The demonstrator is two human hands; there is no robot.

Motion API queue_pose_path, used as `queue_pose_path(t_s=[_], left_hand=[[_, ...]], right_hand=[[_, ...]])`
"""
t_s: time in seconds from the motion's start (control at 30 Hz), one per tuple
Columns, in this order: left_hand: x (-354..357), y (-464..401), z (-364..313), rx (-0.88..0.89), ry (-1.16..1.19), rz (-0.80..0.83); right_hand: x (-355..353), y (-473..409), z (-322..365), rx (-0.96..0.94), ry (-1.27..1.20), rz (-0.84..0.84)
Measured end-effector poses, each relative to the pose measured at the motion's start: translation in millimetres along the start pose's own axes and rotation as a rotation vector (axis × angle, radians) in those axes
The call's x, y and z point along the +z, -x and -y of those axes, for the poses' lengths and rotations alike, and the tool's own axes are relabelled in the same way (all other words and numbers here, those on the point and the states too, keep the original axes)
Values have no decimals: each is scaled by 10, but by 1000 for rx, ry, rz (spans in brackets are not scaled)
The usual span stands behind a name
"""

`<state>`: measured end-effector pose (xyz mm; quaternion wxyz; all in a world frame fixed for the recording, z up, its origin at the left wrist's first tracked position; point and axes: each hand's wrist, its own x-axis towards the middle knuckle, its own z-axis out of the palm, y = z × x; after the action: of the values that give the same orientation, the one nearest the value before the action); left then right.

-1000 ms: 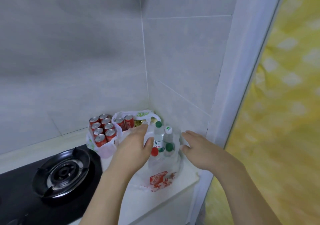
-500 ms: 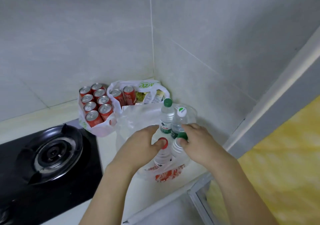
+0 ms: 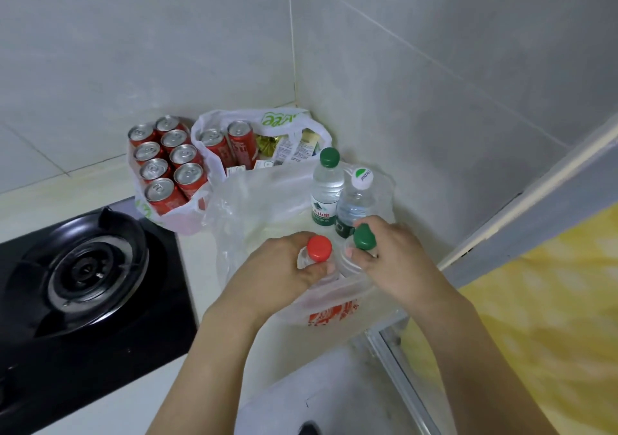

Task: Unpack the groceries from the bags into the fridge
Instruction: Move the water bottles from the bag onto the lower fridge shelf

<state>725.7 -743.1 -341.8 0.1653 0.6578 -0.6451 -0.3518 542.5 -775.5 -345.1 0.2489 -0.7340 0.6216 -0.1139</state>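
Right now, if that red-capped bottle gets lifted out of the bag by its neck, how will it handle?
The red-capped bottle looks clear and full, so probably heavy for its size. The left hand grips just below the cap, so it may swing or slip if the plastic is smooth. The thin plastic bag around it looks floppy and might drag upward with it.

Soft, even light is filling the kitchen corner, so nothing is looking very dark or very bright. The can tops (image 3: 157, 170) are shining a little. The black stove (image 3: 80, 270) at 9 o'clock is showing pale glints. Straight lines are bending near the edges. The yellow area (image 3: 541, 301) at 4 o'clock is looking blurry.
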Motion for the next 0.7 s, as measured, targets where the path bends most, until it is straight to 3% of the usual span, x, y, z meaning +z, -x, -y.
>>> queue_pose_path(t_s=[0.2, 0.43, 0.7], left_hand=[[154, -57, 145, 52, 113, -74], [103, 7, 125, 38, 184, -221], [-402, 430, -404, 90, 326, -432]], right_hand=[[183, -25, -68, 92, -45, -112], [129, 86, 72, 0, 97, -296], [-475, 315, 556, -125, -179, -436]])
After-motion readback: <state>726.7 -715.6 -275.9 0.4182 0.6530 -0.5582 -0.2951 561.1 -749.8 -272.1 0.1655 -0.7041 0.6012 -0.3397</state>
